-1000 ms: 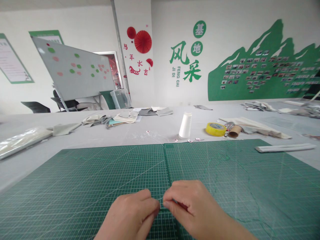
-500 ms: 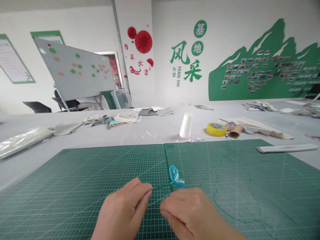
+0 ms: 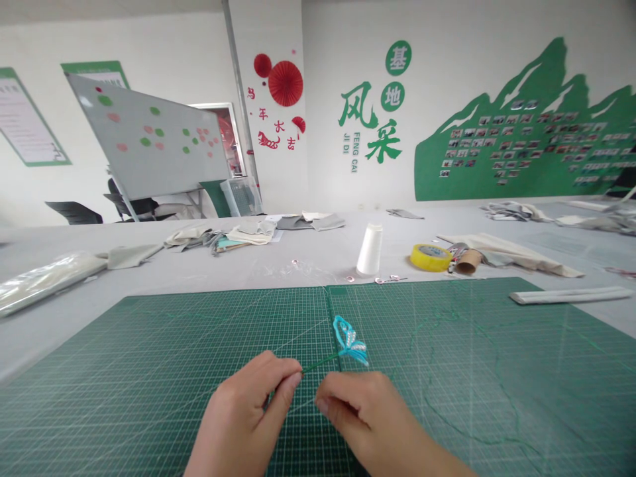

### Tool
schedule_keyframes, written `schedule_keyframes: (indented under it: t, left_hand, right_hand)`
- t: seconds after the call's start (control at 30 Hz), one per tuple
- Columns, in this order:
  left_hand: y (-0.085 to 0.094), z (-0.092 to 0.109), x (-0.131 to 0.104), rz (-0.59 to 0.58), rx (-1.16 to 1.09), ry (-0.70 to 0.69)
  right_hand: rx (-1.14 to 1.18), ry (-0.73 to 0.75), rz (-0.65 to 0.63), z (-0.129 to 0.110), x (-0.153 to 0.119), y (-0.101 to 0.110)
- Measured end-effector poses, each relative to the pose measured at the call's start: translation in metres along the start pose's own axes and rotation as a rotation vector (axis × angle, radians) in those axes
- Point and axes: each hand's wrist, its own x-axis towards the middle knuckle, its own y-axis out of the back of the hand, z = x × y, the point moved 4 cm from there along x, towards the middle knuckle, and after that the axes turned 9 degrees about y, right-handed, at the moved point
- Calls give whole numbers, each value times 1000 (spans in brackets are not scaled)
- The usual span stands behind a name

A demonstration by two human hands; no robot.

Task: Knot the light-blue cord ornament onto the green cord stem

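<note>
- Two bare hands are working close together: the left hand [image 3: 248,411] is pinching a thin green stem [image 3: 320,363] between thumb and forefinger, while the right hand [image 3: 370,411] is curling narrow, its thumb tip resting near the bent forefinger; I cannot tell whether anything is lying between those fingers.
- The green stem is running out from the left fingertips, its long axis slanting rightward and slightly away from the person, with the blue beaded ornament [image 3: 352,344] forming its far end.
- That ornament is pointing away and to the right, one looped lobe spreading forward and another toward the right; white beads are lining its middle. It is sitting just beyond the right hand's knuckles, apart from them.
- Beneath both hands, two gridded green cutting mats [image 3: 163,371] are meeting along a seam; a loose green thread [image 3: 517,411] is looping to the right of the right hand.
- Ahead of the hands, a white thread cone [image 3: 370,252] is standing upright, and a yellow tape roll [image 3: 430,258] is lying to its right, its printed core too small to read.
- Farthest ahead, green wall lettering [image 3: 358,106] is reading 基地风采 and "FENG CAI JI DI"; left of it, red characters [image 3: 262,114] are including 年 and 吉.
</note>
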Motion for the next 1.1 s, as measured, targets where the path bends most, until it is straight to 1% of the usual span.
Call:
schedule_keyframes:
  t: [0.13,0.3,0.4,0.5,0.6,0.7,0.8,0.9,1.1]
  left_hand:
    - [-1,3,1,-23,-46,-10]
    - [-3,6,1,-106,-85,-5]
    - [-5,8,0,-158,-99,-20]
    - [-6,12,-1,-196,-96,-41]
    - [-7,16,-1,-235,-77,-52]
    - [-10,21,-2,-309,-46,-81]
    - [-13,24,-3,-392,-2,-122]
    - [-16,27,-4,-437,30,-164]
    - [-21,26,-6,-484,94,-209]
  right_hand:
    - [164,-75,23,8,1,-3]
    - [412,-181,57,19,1,-6]
    - [541,-205,72,23,2,-3]
    - [535,-157,62,25,3,3]
    - [543,-153,20,33,4,4]
    - [613,-141,-52,45,3,1]
    - [702,-177,-128,51,3,-1]
    - [747,-191,-141,49,4,2]
    - [714,-163,-164,42,7,8]
